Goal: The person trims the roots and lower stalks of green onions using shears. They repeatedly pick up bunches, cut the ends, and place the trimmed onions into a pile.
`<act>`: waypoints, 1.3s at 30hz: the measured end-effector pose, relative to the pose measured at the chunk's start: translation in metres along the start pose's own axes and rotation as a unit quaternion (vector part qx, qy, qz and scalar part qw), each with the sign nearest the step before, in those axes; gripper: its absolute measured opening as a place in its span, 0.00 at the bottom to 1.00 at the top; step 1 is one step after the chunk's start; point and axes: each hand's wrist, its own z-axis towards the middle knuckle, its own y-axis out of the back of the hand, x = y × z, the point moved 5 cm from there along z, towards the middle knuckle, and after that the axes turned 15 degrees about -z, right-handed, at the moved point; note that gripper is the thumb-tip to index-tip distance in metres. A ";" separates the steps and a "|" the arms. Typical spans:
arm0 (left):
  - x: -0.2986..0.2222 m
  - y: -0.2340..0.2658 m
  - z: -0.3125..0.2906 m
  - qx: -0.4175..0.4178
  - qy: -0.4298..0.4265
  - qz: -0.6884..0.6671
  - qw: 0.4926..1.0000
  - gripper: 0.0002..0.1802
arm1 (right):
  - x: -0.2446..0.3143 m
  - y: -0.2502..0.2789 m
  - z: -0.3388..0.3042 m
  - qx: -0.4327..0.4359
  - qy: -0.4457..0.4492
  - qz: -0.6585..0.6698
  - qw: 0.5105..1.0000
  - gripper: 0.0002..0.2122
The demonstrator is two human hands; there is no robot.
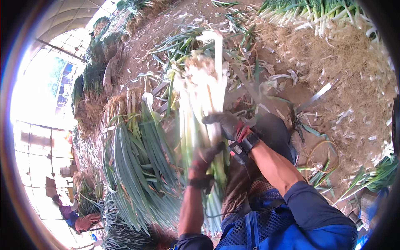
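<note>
My left hand (203, 161), in a dark glove, grips a thick bunch of green onions (200, 93) low on its stalks. My right hand (227, 123), gloved in grey and red with a black watch at the wrist, clasps the same bunch a little higher, on its right side. The white stalks point away from me, their pale roots at the far end. The green leaves run down toward my body and are partly hidden behind my arms.
A big pile of green onions (139, 166) lies left of the hands. More bundles (310, 10) lie at the top right beside a heap of dry root trimmings (354, 79). A metal strip (318, 95) rests on the dirt. A crouching person (77, 218) is at the lower left.
</note>
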 end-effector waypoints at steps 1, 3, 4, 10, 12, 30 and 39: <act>-0.024 -0.006 -0.013 0.036 -0.069 -0.051 0.996 0.40 | 0.011 -0.012 -0.005 0.041 0.001 0.102 0.994 0.18; -0.067 -0.008 -0.034 0.060 -0.143 0.013 0.988 0.37 | 0.043 -0.026 -0.022 0.111 0.107 0.113 0.981 0.11; -0.076 -0.009 -0.039 0.049 -0.113 0.044 0.991 0.34 | 0.050 -0.033 -0.029 0.152 0.087 0.159 0.971 0.11; -0.077 -0.023 -0.057 0.053 -0.073 0.150 0.985 0.36 | 0.054 -0.032 -0.059 0.127 0.067 0.100 0.985 0.12; -0.069 -0.018 -0.067 0.061 -0.039 0.102 0.992 0.40 | 0.047 -0.035 -0.067 0.160 0.053 0.148 0.974 0.13; -0.049 0.074 -0.088 -0.193 -0.140 0.089 0.967 0.23 | 0.115 -0.045 -0.062 0.020 0.235 -0.555 0.798 0.50; -0.050 0.076 -0.105 -0.206 -0.088 0.084 0.971 0.26 | 0.131 -0.044 0.059 0.024 0.259 -0.725 0.638 0.55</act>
